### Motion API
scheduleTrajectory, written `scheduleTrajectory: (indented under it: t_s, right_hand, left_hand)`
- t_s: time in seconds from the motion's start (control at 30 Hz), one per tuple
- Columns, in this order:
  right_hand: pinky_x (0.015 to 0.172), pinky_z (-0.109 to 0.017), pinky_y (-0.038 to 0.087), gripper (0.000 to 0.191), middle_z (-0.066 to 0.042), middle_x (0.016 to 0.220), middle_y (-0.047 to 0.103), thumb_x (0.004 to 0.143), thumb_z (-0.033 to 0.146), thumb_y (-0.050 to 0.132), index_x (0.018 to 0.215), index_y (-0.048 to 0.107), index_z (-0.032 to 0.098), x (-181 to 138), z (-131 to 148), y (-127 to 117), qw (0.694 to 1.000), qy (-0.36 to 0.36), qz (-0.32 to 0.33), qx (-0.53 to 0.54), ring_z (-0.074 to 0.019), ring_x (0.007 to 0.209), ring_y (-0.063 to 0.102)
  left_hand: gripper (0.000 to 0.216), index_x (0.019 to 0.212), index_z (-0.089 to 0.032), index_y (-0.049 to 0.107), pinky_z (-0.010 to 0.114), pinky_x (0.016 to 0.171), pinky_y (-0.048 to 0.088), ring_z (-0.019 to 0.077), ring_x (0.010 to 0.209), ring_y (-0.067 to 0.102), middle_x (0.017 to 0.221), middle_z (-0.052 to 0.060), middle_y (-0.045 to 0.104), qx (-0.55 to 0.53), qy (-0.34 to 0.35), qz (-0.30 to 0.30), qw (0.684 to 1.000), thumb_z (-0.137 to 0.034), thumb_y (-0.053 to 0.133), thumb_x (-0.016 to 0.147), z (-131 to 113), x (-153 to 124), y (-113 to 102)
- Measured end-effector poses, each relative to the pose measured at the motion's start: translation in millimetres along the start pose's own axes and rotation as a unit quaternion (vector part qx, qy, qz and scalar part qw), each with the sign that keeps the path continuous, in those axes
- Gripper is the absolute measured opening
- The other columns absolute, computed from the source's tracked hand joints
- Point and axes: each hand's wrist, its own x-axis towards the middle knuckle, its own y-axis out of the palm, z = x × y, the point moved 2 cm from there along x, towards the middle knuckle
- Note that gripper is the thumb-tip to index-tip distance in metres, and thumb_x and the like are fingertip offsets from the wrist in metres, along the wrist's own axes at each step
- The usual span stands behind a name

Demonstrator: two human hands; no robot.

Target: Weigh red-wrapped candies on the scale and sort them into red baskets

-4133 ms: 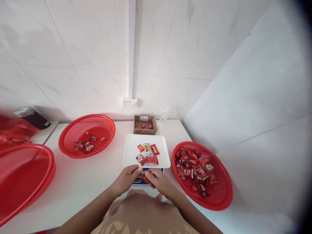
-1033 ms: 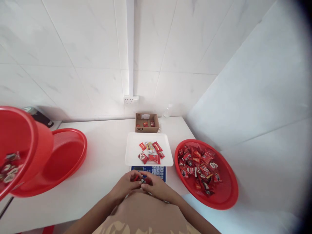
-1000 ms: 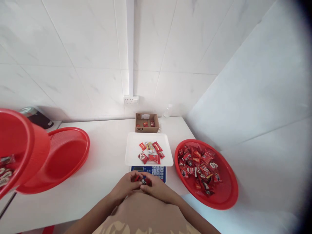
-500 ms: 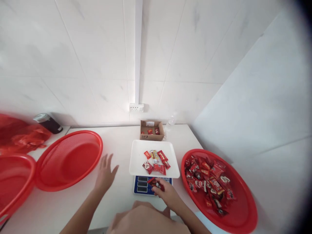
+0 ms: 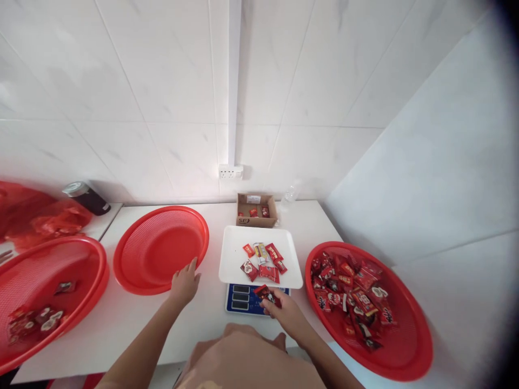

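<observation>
My right hand [image 5: 283, 305] is closed on a red-and-dark wrapped candy [image 5: 266, 294], held just above the blue keypad of a digital scale [image 5: 252, 308]. On the scale sits a white tray [image 5: 233, 270] with several wrapped snacks, among them a yellow-and-silver packet [image 5: 261, 253]. My left hand [image 5: 185, 282], fingers stretched out and thumb apart, is at the near right rim of a bare red mesh basket [image 5: 162, 243]; its fingertips overlap the rim. To my right stands a red basket [image 5: 409, 346] full of wrapped candies.
Another red basket [image 5: 87, 254] at far left holds several candies. Part of another person's hand [image 5: 5, 256] shows beyond it. Red plastic bags [image 5: 60, 219] and a dark can-shaped container [image 5: 87, 198] lie behind. A cardboard box [image 5: 256, 220] and a clear bottle [image 5: 289, 195] stand by the wall.
Both left red baskets have shifted right, the bare one up to my left hand. Candies in the far-left basket and another person's hand now show. My right hand still holds the candy.
</observation>
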Motion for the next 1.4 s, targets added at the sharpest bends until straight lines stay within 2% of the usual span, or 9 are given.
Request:
scheduleTrajectory:
  t_s: [0.3,0.4,0.57,0.83,0.93,1.0,1.17,1.3,1.4]
  right_hand:
    - [0.074,-0.032,0.049,0.04,-0.004,0.095,0.065,0.074,0.041,0.057,0.107,0.059,0.018,-3,7,-15,0.998,-0.055,-0.019,-0.02,-0.0186,0.081,0.06]
    - [0.07,-0.031,0.049,0.041,-0.004,0.093,0.065,0.074,0.042,0.059,0.107,0.059,0.018,-7,11,-14,0.999,-0.04,0.001,0.001,-0.0179,0.077,0.06]
    - [0.065,-0.028,0.046,0.036,-0.002,0.079,0.064,0.074,0.042,0.06,0.1,0.061,0.017,-11,17,-3,0.996,-0.055,0.063,0.013,-0.0153,0.068,0.058]
    - [0.062,-0.026,0.044,0.022,0.0,0.071,0.061,0.069,0.029,0.06,0.087,0.059,0.017,-11,21,9,0.994,-0.041,0.094,-0.037,-0.0137,0.064,0.056]
    - [0.063,-0.027,0.044,0.024,-0.001,0.076,0.063,0.069,0.029,0.058,0.09,0.061,0.016,-9,23,8,0.993,-0.045,0.092,-0.051,-0.0141,0.065,0.056]
    - [0.065,-0.028,0.045,0.03,-0.002,0.08,0.064,0.071,0.033,0.058,0.095,0.061,0.017,-7,21,5,0.994,-0.044,0.092,-0.04,-0.0152,0.067,0.056]
    - [0.067,-0.03,0.046,0.034,-0.003,0.08,0.064,0.071,0.04,0.058,0.096,0.062,0.019,-4,19,0,0.996,-0.032,0.08,-0.032,-0.0174,0.069,0.057]
    - [0.07,-0.031,0.047,0.035,-0.002,0.081,0.064,0.069,0.042,0.059,0.096,0.063,0.02,-2,18,-1,0.997,-0.025,0.071,-0.03,-0.0194,0.074,0.058]
    - [0.072,-0.033,0.048,0.037,-0.002,0.083,0.064,0.069,0.042,0.059,0.099,0.063,0.021,0,14,-1,0.997,-0.021,0.067,-0.029,-0.02,0.076,0.058]
  left_hand:
    - [0.046,0.128,-0.016,0.048,0.047,0.108,0.028,0.0284,0.133,0.035,0.137,0.015,0.048,-0.156,0.195,-0.075,0.965,-0.027,0.048,0.083,-70,-8,5]
    - [0.043,0.123,-0.021,0.053,0.044,0.106,0.033,0.0254,0.127,0.042,0.13,0.01,0.055,-0.273,0.264,-0.032,0.924,-0.036,0.051,0.083,-100,-29,1]
    - [0.032,0.102,-0.02,0.064,0.031,0.081,0.047,0.019,0.089,0.062,0.097,0.005,0.07,-0.422,0.24,0.163,0.859,-0.041,0.048,0.083,-132,-60,-3]
    - [0.039,0.075,-0.016,0.063,0.027,0.07,0.046,0.0156,0.073,0.058,0.073,0.002,0.066,-0.447,0.194,0.188,0.853,-0.047,0.04,0.085,-115,-56,-6]
    - [0.042,0.108,-0.019,0.059,0.034,0.087,0.046,0.021,0.103,0.058,0.107,0.008,0.066,-0.443,0.146,0.044,0.883,-0.048,0.04,0.086,-90,-39,-28]
    - [0.057,0.134,-0.022,0.039,0.042,0.101,0.038,0.0254,0.13,0.039,0.138,0.013,0.046,-0.394,0.127,-0.097,0.905,-0.048,0.044,0.084,-69,-29,-50]
    - [0.082,0.146,-0.026,0.007,0.056,0.11,0.015,0.0292,0.142,-0.004,0.156,0.011,0.006,-0.169,0.146,-0.34,0.914,-0.05,0.051,0.082,-21,-12,-108]
    - [0.092,0.147,-0.018,0.004,0.054,0.112,0.008,0.0312,0.141,-0.008,0.155,0.015,0.001,-0.116,0.118,-0.445,0.88,-0.055,0.054,0.079,12,2,-157]
    - [0.096,0.146,-0.012,0.004,0.056,0.111,0.003,0.0351,0.14,-0.009,0.155,0.017,-0.001,-0.139,0.036,-0.439,0.887,-0.056,0.055,0.078,27,15,-181]
